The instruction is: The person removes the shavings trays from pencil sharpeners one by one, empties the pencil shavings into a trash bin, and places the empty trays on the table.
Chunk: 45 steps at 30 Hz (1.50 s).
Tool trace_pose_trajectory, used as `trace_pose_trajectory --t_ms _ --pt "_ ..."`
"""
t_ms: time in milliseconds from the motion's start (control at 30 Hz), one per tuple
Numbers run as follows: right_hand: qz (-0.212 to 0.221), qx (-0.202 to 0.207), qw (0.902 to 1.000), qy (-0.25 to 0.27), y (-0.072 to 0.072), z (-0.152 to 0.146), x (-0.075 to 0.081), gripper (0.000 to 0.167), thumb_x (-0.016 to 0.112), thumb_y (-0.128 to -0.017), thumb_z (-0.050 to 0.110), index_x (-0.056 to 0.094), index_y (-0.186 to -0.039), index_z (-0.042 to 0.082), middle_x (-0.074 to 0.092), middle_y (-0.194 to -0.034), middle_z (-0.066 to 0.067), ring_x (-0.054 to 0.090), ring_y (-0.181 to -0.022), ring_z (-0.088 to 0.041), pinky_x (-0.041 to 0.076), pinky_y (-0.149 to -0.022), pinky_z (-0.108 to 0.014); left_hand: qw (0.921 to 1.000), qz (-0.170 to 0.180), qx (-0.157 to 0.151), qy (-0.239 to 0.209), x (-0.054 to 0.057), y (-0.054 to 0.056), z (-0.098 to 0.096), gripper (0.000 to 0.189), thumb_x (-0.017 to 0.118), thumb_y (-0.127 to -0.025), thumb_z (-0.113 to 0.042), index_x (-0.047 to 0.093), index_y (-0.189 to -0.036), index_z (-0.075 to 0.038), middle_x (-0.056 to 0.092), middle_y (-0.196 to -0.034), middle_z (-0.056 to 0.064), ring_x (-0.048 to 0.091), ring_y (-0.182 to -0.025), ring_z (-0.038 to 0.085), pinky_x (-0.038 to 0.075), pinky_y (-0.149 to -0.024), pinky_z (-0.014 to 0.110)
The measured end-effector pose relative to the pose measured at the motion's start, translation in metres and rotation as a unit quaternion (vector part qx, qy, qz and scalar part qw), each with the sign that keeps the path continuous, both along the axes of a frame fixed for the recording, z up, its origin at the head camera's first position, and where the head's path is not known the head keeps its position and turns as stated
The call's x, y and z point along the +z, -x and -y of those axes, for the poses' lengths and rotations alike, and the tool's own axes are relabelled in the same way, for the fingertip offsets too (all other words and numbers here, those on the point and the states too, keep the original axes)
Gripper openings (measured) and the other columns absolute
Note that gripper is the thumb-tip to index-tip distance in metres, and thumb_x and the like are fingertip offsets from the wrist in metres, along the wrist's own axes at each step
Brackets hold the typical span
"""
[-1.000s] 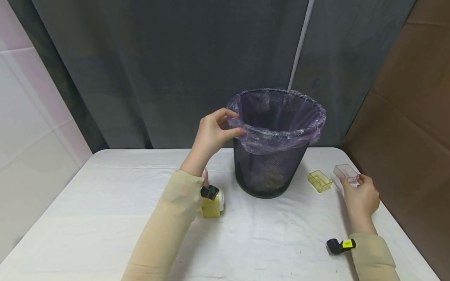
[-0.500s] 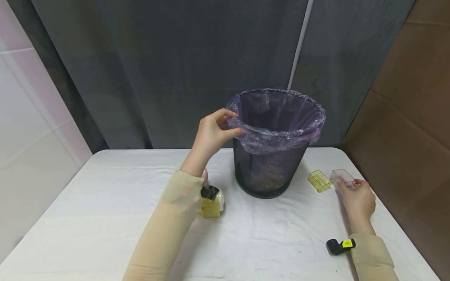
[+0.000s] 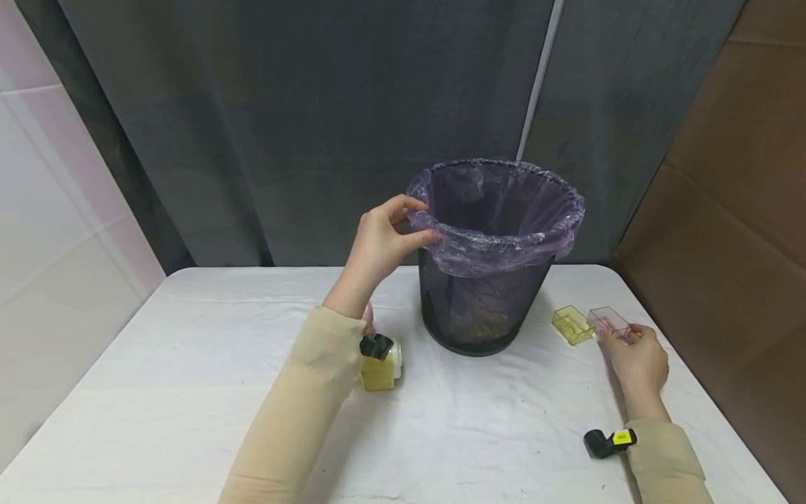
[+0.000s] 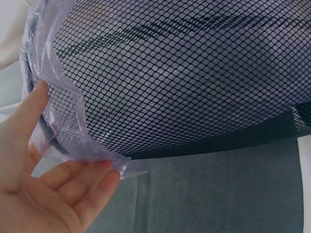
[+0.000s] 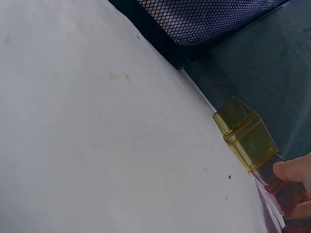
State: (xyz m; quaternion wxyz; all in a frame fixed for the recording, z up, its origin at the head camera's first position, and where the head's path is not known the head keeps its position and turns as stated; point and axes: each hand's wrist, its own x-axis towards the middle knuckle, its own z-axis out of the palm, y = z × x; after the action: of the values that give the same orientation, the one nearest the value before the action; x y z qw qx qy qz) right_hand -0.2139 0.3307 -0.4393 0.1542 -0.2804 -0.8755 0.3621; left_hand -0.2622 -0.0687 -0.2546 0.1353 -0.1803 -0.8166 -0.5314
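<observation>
My left hand grips the left rim of a black mesh wastebasket, thumb outside and fingers at the edge. A thin purple bag lines the basket and folds over its rim; in the left wrist view my fingers lie against the folded film. At the table's right, my right hand holds a small clear pinkish plastic box between thumb and fingers. A similar yellow see-through box stands just left of it. In the right wrist view the pink box is partly hidden by my hand.
Under my left forearm lies a yellow container with a white cap, partly hidden, with a pink object behind it. A white cloth covers the table. A dark curtain hangs behind, and a brown panel borders the right side.
My right hand has moved a little left with the pink box, bringing it up beside the yellow one. My left hand and the wastebasket have stayed in place.
</observation>
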Motion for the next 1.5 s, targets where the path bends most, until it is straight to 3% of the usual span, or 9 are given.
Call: trace_pose_trajectory --t_ms 267,600,733,833,967,1100,1267,1500 --pt "-0.004 0.007 0.9997 -0.024 0.001 -0.003 -0.003 0.069 0.063 -0.090 0.040 0.044 -0.132 -0.011 0.052 -0.126 -0.031 0.046 -0.111 -0.051 0.030 -0.091 -0.056 0.9999 -0.008 -0.002 0.014 -0.002 -0.002 -0.001 0.043 0.081 -0.079 -0.024 0.063 -0.117 -0.015 0.059 -0.127 -0.001 0.055 -0.117 0.021 0.049 -0.089 0.038" --pt "0.006 0.005 0.9993 -0.037 -0.002 -0.008 -0.004 0.068 0.062 -0.090 0.042 0.044 -0.131 -0.010 0.051 -0.127 -0.031 0.045 -0.110 -0.050 0.029 -0.091 -0.056 0.9963 -0.023 -0.004 0.083 -0.007 -0.005 -0.005 0.052 0.074 -0.084 -0.036 0.053 -0.129 -0.023 0.059 -0.126 0.003 0.058 -0.104 0.021 0.051 -0.077 0.038" --pt "0.011 0.006 0.9993 -0.035 -0.002 -0.007 -0.005 0.068 0.061 -0.090 0.042 0.044 -0.132 -0.009 0.050 -0.127 -0.030 0.044 -0.111 -0.050 0.029 -0.091 -0.056 0.9945 -0.036 -0.013 0.097 -0.012 -0.009 -0.002 0.061 0.071 -0.086 -0.040 0.043 -0.140 -0.028 0.052 -0.136 0.008 0.055 -0.116 0.025 0.048 -0.087 0.043" --pt "0.016 0.006 0.9993 -0.033 -0.002 -0.007 -0.005 0.069 0.061 -0.091 0.041 0.042 -0.133 -0.009 0.049 -0.128 -0.030 0.043 -0.112 -0.049 0.029 -0.092 -0.056 0.9934 -0.044 -0.020 0.104 -0.017 -0.013 0.001 0.074 0.069 -0.087 -0.042 0.028 -0.149 -0.036 0.043 -0.146 0.009 0.047 -0.127 0.024 0.042 -0.096 0.047" --pt "0.018 0.006 0.9993 -0.031 -0.001 -0.006 -0.005 0.069 0.061 -0.091 0.041 0.041 -0.134 -0.009 0.049 -0.129 -0.030 0.043 -0.113 -0.049 0.028 -0.092 -0.056 0.9943 -0.034 -0.030 0.097 -0.022 -0.017 0.006 0.090 0.069 -0.087 -0.043 0.006 -0.152 -0.043 0.031 -0.152 0.007 0.037 -0.134 0.020 0.034 -0.102 0.052" --pt "0.018 0.006 0.9993 -0.031 -0.001 -0.007 -0.005 0.069 0.060 -0.091 0.042 0.041 -0.134 -0.009 0.049 -0.129 -0.030 0.042 -0.113 -0.049 0.028 -0.092 -0.056 0.9964 -0.007 -0.040 0.075 -0.027 -0.020 0.013 0.098 0.070 -0.086 -0.044 -0.004 -0.151 -0.044 0.021 -0.156 0.007 0.027 -0.139 0.020 0.028 -0.106 0.054" --pt "0.021 0.011 0.9993 -0.029 -0.001 -0.005 -0.007 0.070 0.059 -0.091 0.042 0.040 -0.135 -0.009 0.048 -0.129 -0.030 0.042 -0.112 -0.049 0.028 -0.091 -0.056 0.9962 0.027 -0.041 0.072 -0.035 -0.026 0.025 0.097 0.067 -0.086 -0.049 -0.005 -0.150 -0.044 0.016 -0.158 0.003 0.023 -0.140 0.020 0.028 -0.105 0.055" --pt "0.016 0.021 0.9986 -0.046 -0.003 -0.002 -0.006 0.071 0.059 -0.092 0.040 0.038 -0.134 -0.013 0.047 -0.126 -0.034 0.042 -0.111 -0.051 0.028 -0.091 -0.058 0.9882 0.038 -0.013 0.148 -0.049 -0.037 0.057 0.084 0.057 -0.091 -0.055 0.004 -0.153 -0.034 0.019 -0.157 0.006 0.027 -0.139 0.031 0.032 -0.102 0.057"
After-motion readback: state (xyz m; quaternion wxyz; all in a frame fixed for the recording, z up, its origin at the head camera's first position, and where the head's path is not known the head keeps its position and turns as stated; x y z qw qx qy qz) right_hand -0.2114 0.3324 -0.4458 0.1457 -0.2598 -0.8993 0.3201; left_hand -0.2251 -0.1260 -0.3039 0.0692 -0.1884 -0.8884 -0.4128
